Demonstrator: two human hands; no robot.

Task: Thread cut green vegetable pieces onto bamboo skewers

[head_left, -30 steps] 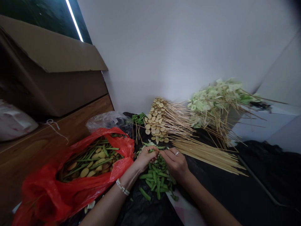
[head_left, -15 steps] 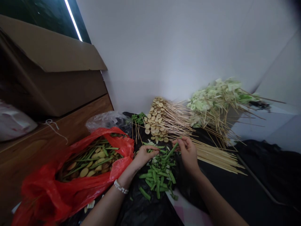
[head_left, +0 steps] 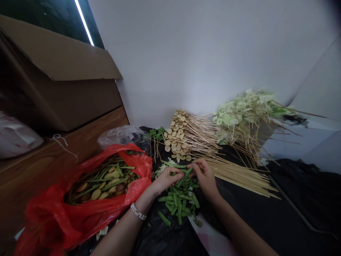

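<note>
A thin strip light glares at the top edge, leaving the white wall evenly lit and the black plastic sheet dim. Deep shadow fills the cardboard box, and wide-lens distortion bends the frame's edges.

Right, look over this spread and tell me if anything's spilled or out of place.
A few pale scraps lie loose on the black sheet, just below the red bag. They look spilled. The cut green beans also lie unconfined on the sheet, beneath the left hand and right hand.
</note>
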